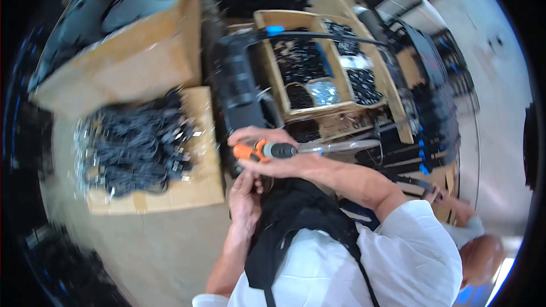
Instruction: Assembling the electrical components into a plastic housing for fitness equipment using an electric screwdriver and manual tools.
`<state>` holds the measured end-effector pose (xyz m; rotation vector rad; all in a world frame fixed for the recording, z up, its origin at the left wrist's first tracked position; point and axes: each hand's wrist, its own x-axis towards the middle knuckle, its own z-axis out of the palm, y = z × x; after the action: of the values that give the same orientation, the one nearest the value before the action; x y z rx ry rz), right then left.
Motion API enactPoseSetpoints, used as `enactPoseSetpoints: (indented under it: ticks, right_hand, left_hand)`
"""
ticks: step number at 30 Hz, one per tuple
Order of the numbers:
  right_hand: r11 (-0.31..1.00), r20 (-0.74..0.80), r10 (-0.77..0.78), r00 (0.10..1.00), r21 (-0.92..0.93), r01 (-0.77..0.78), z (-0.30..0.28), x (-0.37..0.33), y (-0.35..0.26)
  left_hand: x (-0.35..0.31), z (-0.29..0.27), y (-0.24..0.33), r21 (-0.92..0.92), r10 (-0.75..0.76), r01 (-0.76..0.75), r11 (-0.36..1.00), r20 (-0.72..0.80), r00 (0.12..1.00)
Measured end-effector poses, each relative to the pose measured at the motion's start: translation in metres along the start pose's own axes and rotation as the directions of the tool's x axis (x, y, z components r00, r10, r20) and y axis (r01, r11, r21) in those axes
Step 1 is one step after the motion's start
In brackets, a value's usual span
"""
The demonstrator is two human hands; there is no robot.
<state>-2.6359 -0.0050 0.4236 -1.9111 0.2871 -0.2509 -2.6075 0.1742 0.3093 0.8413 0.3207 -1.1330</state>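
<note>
My right hand [278, 142] is wrapped round an orange and dark grey power screwdriver [250, 152], held over the near end of a long black plastic part [234, 79]. The screwdriver's working end is hidden. Just below it, my left hand [245, 196] has its fingers curled and pressed together close to the black part's near end. Whatever those fingers hold is too small or too blurred to name.
Left of me, a cardboard sheet [207, 153] bears a heap of black bundled pieces [139, 142]. Behind it stands a large cardboard box [125, 62]. Ahead right is a divided wooden tray [341, 79] of small dark parts. Another person [478, 256] works at the lower right.
</note>
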Motion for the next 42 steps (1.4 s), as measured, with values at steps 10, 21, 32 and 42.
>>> enactPoseSetpoints:
  ticks: [10, 21, 32, 42]
  right_hand:
    - [0.932, -0.319, -0.02, 0.948, 0.336, 0.133, -0.059, -0.074, -0.007]
    - [0.979, -0.388, 0.004, 0.922, 0.189, 0.075, -0.16, -0.058, 0.024]
    - [0.954, -0.246, -0.002, 0.969, 0.289, 0.075, -0.269, 0.086, 0.079]
    - [0.991, -0.244, 0.038, 0.969, 0.137, -0.004, -0.307, 0.231, 0.113]
  left_hand:
    - [0.062, 0.088, 0.024, -0.202, -0.234, 0.233, 0.951, 0.02, 0.972]
    - [0.124, 0.166, 0.008, -0.229, -0.237, 0.287, 0.93, 0.224, 0.945]
    - [0.236, 0.258, 0.025, -0.405, -0.062, 0.119, 0.906, 0.152, 0.986]
    - [0.265, 0.248, 0.019, -0.137, -0.044, 0.046, 0.989, 0.014, 0.999]
